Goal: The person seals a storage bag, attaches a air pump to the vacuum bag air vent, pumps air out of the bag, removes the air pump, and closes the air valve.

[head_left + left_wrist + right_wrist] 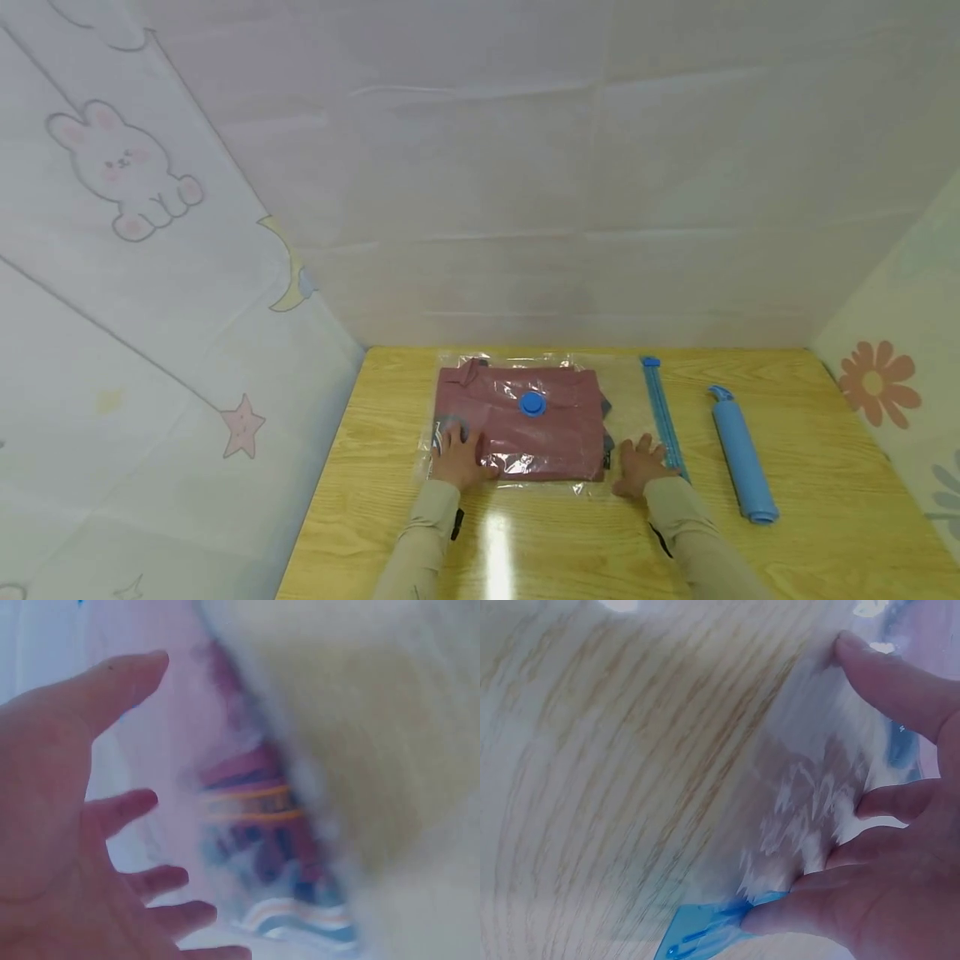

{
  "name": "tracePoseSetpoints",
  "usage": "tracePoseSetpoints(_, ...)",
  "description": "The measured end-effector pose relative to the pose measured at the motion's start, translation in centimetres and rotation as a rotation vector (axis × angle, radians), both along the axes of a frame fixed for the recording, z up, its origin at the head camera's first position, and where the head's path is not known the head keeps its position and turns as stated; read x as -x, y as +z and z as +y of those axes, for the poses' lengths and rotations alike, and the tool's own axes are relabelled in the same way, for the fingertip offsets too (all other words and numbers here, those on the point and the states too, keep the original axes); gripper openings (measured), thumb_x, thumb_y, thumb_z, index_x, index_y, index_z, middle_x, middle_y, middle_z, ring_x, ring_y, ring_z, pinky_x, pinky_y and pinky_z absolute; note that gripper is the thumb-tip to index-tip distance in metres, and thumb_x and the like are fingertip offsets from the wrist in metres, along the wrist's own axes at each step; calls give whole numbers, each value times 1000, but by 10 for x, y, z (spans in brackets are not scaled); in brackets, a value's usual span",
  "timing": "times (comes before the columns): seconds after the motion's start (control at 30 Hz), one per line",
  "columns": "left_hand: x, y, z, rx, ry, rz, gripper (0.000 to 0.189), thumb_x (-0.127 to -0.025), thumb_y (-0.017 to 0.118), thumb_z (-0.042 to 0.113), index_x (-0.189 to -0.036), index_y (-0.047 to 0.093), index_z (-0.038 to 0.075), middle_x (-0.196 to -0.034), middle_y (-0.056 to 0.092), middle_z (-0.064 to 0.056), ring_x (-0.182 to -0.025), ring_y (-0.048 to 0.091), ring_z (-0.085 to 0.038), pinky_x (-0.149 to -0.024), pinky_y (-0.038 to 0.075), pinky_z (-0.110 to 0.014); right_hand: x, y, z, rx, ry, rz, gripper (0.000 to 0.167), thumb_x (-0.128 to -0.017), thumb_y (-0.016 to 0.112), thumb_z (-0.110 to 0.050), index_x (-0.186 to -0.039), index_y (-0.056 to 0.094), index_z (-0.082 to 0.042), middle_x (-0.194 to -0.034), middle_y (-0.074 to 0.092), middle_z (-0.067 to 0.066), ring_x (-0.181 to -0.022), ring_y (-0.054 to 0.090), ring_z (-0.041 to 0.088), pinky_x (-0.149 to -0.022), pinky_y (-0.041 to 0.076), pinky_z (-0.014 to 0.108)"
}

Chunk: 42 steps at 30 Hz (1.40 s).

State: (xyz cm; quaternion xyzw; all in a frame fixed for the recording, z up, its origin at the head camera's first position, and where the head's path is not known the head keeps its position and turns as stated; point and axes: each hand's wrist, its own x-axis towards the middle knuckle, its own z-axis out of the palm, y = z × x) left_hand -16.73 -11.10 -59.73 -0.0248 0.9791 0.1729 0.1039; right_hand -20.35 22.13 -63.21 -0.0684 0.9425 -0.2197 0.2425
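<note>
A clear vacuum storage bag (632,392) lies flat on the wooden table, holding a folded dark pink garment (547,442). A round blue valve (532,404) sits on its upper face, and a blue zip strip (662,408) runs down its right end. My left hand (456,458) rests at the bag's lower left, fingers spread over the garment. At the lower right, near the zip strip, my right hand (641,467) touches the clear film with its fingers spread. In the right wrist view a fingertip meets the blue strip's end (705,926).
A blue hand pump (745,458) lies on the table (600,542) to the right of the bag. Behind the table rises a pale wall covering (480,208). Patterned side walls stand left and right, one with a rabbit drawing (127,171).
</note>
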Motion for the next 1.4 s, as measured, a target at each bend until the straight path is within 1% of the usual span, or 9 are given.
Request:
tracePoseSetpoints(0.1, 15, 11, 1, -58, -69, 34, 81, -82, 72, 46, -149, 35, 20, -153, 27, -27, -141, 23, -51, -108, 23, -71, 2, 3, -1, -9, -10, 10, 79, -77, 77, -17, -136, 34, 14, -143, 7, 51, -126, 7, 75, -83, 20, 89)
tracePoseSetpoints(0.23, 37, 11, 7, -138, -146, 186, 68, -90, 66, 34, -150, 35, 23, -155, 27, -20, -143, 23, -47, -111, 25, -67, 2, 3, 0, -26, -22, 13, 78, -77, 77, -16, -136, 34, 13, -143, 8, 50, -126, 8, 74, -83, 21, 89)
tracePoseSetpoints(0.33, 48, -1, 17, -222, -133, 269, 63, -94, 61, 28, -150, 33, 26, -160, 22, -12, -144, 23, -44, -110, 27, -66, 0, 3, 1, -23, -28, 5, 79, -78, 77, -16, -137, 34, 14, -143, 7, 50, -125, 7, 75, -83, 20, 89)
tracePoseSetpoints(0.53, 57, -35, 32, -261, -81, 310, 52, -98, 54, 23, -147, 39, 19, -156, 29, -17, -143, 18, -52, -112, 19, -69, -6, 1, -3, -34, -27, 10, 79, -76, 77, -14, -136, 34, 14, -142, 9, 50, -125, 8, 75, -84, 20, 89)
tracePoseSetpoints(0.67, 64, -46, 36, -215, -97, 308, 50, -99, 50, 28, -147, 40, 16, -155, 32, -16, -143, 18, -51, -113, 14, -70, -7, 3, -7, -55, -28, 29, 79, -74, 77, -14, -135, 36, 14, -142, 12, 50, -124, 11, 75, -84, 22, 89)
tracePoseSetpoints(0.87, 78, -51, 42, -92, -133, 227, 50, -101, 43, 41, -149, 37, 29, -160, 23, -11, -148, 12, -43, -116, 6, -67, -5, 12, -14, -66, -37, 12, 79, -75, 78, -13, -136, 36, 14, -143, 12, 50, -127, 11, 74, -85, 23, 88)
tracePoseSetpoints(1.07, 91, -58, 52, -49, -155, 226, 51, -100, 41, 49, -148, 35, 35, -161, 21, -9, -147, 14, -44, -113, 8, -70, -5, 14, -14, -71, -41, 6, 81, -75, 78, -13, -137, 34, 15, -143, 11, 50, -128, 10, 73, -86, 23, 87)
tracePoseSetpoints(1.23, 95, -63, 58, -62, -131, 220, 52, -98, 47, 48, -147, 38, 35, -161, 21, -11, -146, 13, -46, -111, 7, -73, -5, 9, -13, -68, -39, 19, 80, -74, 78, -13, -136, 35, 15, -143, 12, 50, -126, 11, 74, -85, 23, 88)
tracePoseSetpoints(1.4, 96, -66, 62, -1, -102, 158, 52, -98, 47, 48, -148, 36, 38, -163, 17, -7, -149, 7, -42, -113, 6, -70, -4, 5, -12, -74, -45, 34, 80, -73, 77, -12, -136, 36, 14, -143, 12, 49, -125, 12, 74, -84, 24, 88)
